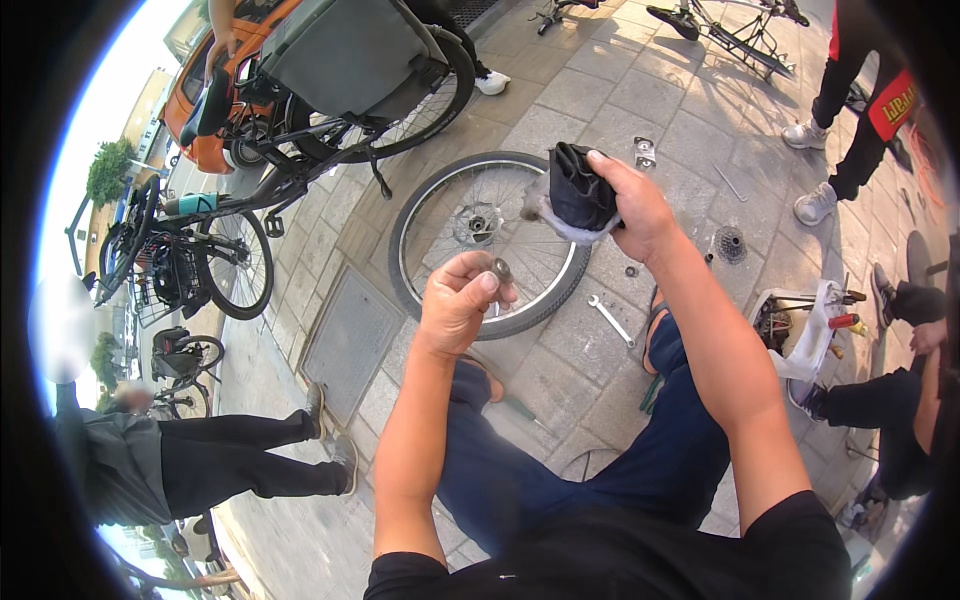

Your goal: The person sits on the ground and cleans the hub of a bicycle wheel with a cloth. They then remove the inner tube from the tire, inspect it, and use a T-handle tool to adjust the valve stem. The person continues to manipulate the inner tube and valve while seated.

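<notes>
My left hand [460,300] pinches a small round metal part [501,268], like an axle nut or cone, between thumb and fingers. My right hand [640,205] grips a crumpled black bundle [580,190], with a whitish, dirty lining or wrap [560,225] showing along its lower edge. What is inside the bundle cannot be seen. Beneath both hands a bicycle wheel [401,240] lies flat on the paving, its brake disc [478,226] facing up at the hub. The left hand hangs over the wheel's near rim, and the bundle over its far right side.
On the paving lie a wrench [611,320], a cassette [730,244], a hex key [731,183], a metal part [645,153] and a screwdriver [525,412]. A white tool container [805,330] stands right. Bicycles [280,150] stand left; several people are around me.
</notes>
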A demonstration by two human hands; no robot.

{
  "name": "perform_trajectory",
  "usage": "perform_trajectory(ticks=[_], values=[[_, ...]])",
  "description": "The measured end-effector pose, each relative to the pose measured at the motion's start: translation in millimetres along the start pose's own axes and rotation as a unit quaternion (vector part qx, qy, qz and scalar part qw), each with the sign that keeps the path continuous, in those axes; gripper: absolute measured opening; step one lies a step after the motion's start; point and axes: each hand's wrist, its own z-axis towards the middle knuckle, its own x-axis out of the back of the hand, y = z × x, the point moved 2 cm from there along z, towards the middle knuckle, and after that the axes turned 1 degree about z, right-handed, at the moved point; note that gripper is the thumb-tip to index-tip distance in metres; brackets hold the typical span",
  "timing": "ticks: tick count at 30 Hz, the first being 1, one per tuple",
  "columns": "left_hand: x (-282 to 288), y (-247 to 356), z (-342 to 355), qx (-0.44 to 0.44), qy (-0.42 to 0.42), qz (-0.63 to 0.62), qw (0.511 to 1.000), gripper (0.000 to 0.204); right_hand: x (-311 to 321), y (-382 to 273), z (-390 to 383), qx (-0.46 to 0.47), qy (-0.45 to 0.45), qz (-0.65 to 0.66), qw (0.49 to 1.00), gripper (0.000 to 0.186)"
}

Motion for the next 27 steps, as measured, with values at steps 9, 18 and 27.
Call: perform_trajectory(ticks=[9, 18, 27], values=[[31.3, -1.7, 15.8, -0.082, 0.038, -0.038, 0.995, 0.031, -51.3, 38.3, 4.7, 0.145, -0.051, -0.194, 0.969, 0.032], [35.7, 24.5, 15.2, -0.133, 0.037, -0.031, 0.990, 0.035, -90.1, 42.7, -0.5, 0.093, -0.074, -0.129, 0.984, 0.029], [54.3, 10.8, 3.3, -0.071, 0.096, 0.011, 0.993, 0.028, -89.4, 48.0, -21.2, 0.298, -0.246, -0.443, 0.809, 0.042]])
